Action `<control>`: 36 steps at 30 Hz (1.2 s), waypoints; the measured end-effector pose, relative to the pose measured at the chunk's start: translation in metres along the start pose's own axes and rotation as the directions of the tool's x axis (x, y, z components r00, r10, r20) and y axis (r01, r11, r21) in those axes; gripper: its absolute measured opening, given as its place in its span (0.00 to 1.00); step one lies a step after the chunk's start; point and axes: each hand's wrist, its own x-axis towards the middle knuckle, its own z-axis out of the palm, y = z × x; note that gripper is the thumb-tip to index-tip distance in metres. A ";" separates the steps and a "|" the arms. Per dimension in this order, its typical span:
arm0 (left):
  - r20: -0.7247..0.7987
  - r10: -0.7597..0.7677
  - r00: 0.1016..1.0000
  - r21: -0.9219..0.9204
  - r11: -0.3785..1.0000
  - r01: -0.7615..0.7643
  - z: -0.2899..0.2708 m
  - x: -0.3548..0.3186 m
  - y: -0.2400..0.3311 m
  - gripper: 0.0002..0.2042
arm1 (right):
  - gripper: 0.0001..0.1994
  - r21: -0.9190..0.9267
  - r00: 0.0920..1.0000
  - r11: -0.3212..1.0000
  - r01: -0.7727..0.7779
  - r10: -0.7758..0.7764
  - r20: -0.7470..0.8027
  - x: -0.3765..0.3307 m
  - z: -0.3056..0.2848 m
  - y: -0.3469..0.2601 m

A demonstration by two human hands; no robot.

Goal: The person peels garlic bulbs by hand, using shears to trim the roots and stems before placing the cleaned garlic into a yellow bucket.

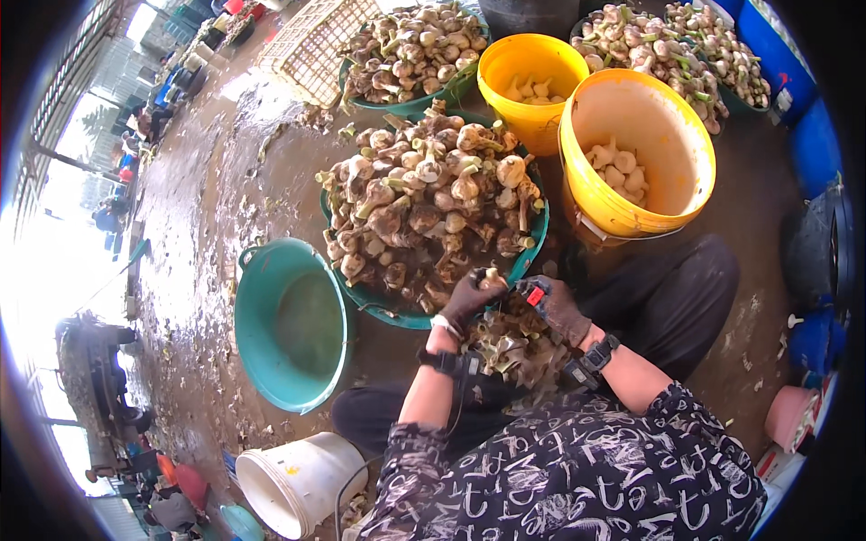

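My left hand (469, 302), in a dark glove, is closed round a garlic bulb (492, 280), its pale top showing above the fingers. Close beside it, my gloved right hand (561, 314) grips a small red-and-black tool (535, 296); its working end cannot be made out. Both hands are over the near edge of a green tub (394, 317) heaped with dirty, unpeeled garlic (424, 194). Below them, a pile of garlic skins and trimmings (514, 347) lies between my legs.
Two yellow buckets (699, 176) with cleaned white bulbs stand at the far right of the tub. An aqua basin (290, 397) sits at left, a white bucket (307, 482) at lower left. More garlic heaps (415, 50) and a cream crate (311, 45) are behind. The floor (194, 261) is wet.
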 end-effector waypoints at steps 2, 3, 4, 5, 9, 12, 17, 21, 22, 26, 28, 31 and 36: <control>-0.007 0.179 0.984 -0.023 0.984 -0.179 0.012 -0.030 0.010 0.25 | 0.09 -0.193 0.982 0.963 0.185 -0.189 -0.002 -0.006 0.010 -0.009; -0.023 0.232 0.972 0.111 0.967 -0.228 0.017 -0.044 0.017 0.25 | 0.09 -0.331 0.987 0.931 0.152 -0.159 0.006 -0.011 0.012 -0.017; -0.013 0.257 0.966 0.130 0.959 -0.253 0.018 -0.058 0.023 0.27 | 0.09 -0.464 0.991 0.877 0.126 -0.136 0.011 -0.015 0.014 -0.026; -0.019 0.258 0.966 0.131 0.959 -0.253 0.019 -0.068 0.026 0.27 | 0.09 -0.464 0.990 0.876 0.130 -0.139 0.017 -0.017 0.015 -0.027; -0.050 0.268 0.962 0.189 0.948 -0.255 0.020 -0.094 0.039 0.27 | 0.10 -0.394 0.942 0.861 0.321 -0.246 0.229 -0.023 0.007 -0.036; 0.092 0.176 0.980 -0.141 0.977 -0.163 0.015 -0.100 0.037 0.23 | 0.11 -0.249 0.942 0.941 0.229 -0.149 0.302 -0.028 0.002 -0.035; 0.010 0.171 0.985 -0.359 0.920 -0.156 0.035 -0.102 0.025 0.25 | 0.14 0.225 0.956 0.947 -0.230 0.177 0.234 -0.034 0.007 -0.024; -0.200 0.298 0.933 -0.189 0.923 -0.335 0.050 -0.101 0.007 0.20 | 0.16 0.415 0.777 0.709 -0.570 0.302 0.553 -0.051 0.006 -0.037; -0.199 0.346 0.917 -0.075 0.928 -0.366 0.053 -0.099 0.010 0.19 | 0.18 0.319 0.877 0.866 -0.384 0.233 0.421 -0.044 0.001 -0.016; -0.200 0.376 0.905 0.208 0.919 -0.336 0.048 -0.107 0.017 0.13 | 0.20 -0.021 0.877 0.968 -0.251 0.237 0.419 -0.031 -0.001 -0.021; -0.179 0.334 0.926 0.314 0.911 -0.268 0.046 -0.107 0.019 0.12 | 0.17 -0.038 0.868 0.963 -0.268 0.258 0.423 -0.029 0.000 -0.027; -0.217 0.255 0.942 0.148 0.963 -0.226 0.044 -0.101 0.008 0.13 | 0.16 -0.104 0.848 0.963 -0.247 0.267 0.458 -0.031 -0.004 -0.047; -0.312 0.174 0.934 -0.227 0.941 -0.252 0.043 -0.092 -0.025 0.14 | 0.28 0.226 0.849 0.963 -0.144 0.003 0.528 -0.034 -0.005 -0.044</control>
